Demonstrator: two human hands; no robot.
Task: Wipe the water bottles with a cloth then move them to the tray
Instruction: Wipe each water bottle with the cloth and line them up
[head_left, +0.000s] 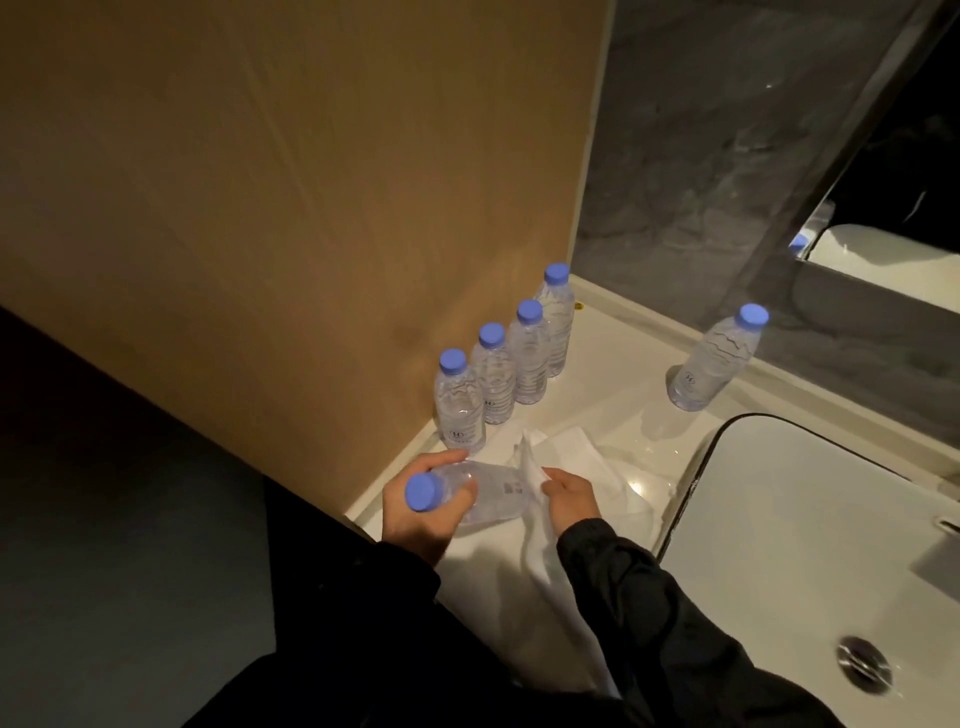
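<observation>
L hand = left hand (415, 512), fingers curled round the neck end of the held bottle (493, 499), just behind its blue cap (422, 492). Bottle is tipped on its side above the front edge of the white table (613, 384), cap twd the person. Right hand (571, 499) is closed on a white cloth (566, 452), pinching it against the bottle's far end; rest of the cloth trails over the table & down past the sleeve. Row of 4 bottles (493, 376) stands upright along the tan wall (311, 208), each w/ blue cap, packed side by side. Lone bottle (714, 364) stands upright well apart, at the back near the grey stone panel. White sink (805, 519) to the right, drain (865, 665) near the bottom corner.
</observation>
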